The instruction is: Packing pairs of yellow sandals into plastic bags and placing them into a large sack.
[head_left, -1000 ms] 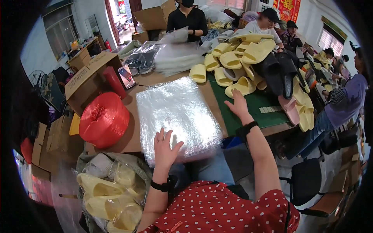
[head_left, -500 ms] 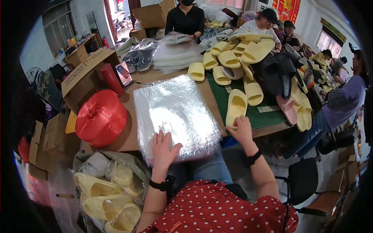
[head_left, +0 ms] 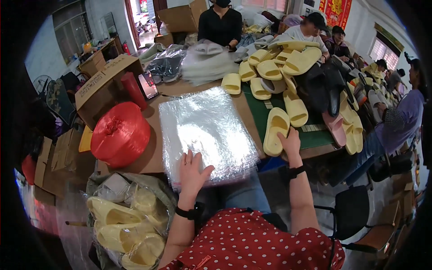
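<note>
My left hand lies flat, fingers stretched out, on the near part of a stack of shiny clear plastic bags. At the table's near edge, my right hand is closed on the right side of a pale yellow slipper, its thumb over the edge; the other fingers are partly hidden. The slipper's toe end points away from me. Beside it lies another yellow slipper, in front of a heap of yellow slippers.
Left of the bags sit a red roll of plastic twine, a phone and a cardboard box. A sack of bagged yellow slippers stands at my lower left. Black slippers and a pink one lie right. Several people work beyond.
My right hand has shifted from the slipper's near end to its right side, and the slipper has turned slightly. My left hand stays on the bags. The whole view has shifted a little.
</note>
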`<state>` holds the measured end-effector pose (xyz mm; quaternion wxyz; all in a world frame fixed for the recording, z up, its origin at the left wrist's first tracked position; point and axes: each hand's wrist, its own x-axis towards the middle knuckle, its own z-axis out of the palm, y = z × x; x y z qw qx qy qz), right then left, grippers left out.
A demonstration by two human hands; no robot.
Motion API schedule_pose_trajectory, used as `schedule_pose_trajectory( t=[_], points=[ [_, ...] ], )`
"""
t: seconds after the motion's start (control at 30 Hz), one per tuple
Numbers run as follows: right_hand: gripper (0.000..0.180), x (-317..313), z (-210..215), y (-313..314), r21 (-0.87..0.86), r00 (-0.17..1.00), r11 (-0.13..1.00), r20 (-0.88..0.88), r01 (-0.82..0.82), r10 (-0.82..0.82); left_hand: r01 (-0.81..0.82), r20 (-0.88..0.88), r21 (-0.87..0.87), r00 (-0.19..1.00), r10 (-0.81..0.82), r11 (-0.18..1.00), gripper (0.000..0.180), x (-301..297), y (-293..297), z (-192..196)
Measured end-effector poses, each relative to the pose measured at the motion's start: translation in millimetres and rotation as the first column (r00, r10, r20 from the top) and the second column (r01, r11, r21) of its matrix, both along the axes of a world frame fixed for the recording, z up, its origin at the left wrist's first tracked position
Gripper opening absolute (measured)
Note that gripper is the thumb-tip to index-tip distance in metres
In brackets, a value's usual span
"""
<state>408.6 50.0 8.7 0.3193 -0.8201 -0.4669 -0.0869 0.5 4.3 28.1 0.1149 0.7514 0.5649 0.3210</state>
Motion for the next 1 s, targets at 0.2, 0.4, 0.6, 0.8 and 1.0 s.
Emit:
schedule_pose_trajectory(
  t=[0.2, 0.4, 0.6, 0.8, 1.0],
  points=[
    [0.046, 2, -1, -8, 0.131, 0.860, 0.987, -0.489, -0.093, 0.146, -0.004, -0.021, 0.063, 1.000, 0.005, 0.998, 0.067, -3, 1, -7],
    [0.045, -60, 52, -54, 0.502, 0.694, 0.861, -0.592, -0.081, 0.410, -0.014, -0.012, 0.077, 1.000, 0.015, 0.997, 0.065, -3, 1, -9],
    [0.049, -100, 124, -69, 0.588, 0.811, 0.700, -0.123, -0.404, 0.571, -0.002, -0.035, 0.096, 0.999, 0.006, 0.995, 0.066, -2, 2, -8],
    [0.055, -130, 161, -67, 0.658, 0.603, 0.534, -0.151, -0.530, 0.784, 0.000, -0.024, 0.054, 1.000, 0.001, 0.999, 0.065, 0, 1, -3],
    [0.058, -148, 194, -75, 0.379, 0.575, 0.496, 0.130, -0.782, 0.808, -0.018, -0.021, 0.070, 1.000, 0.020, 0.997, 0.067, -1, 0, -6]
  ],
)
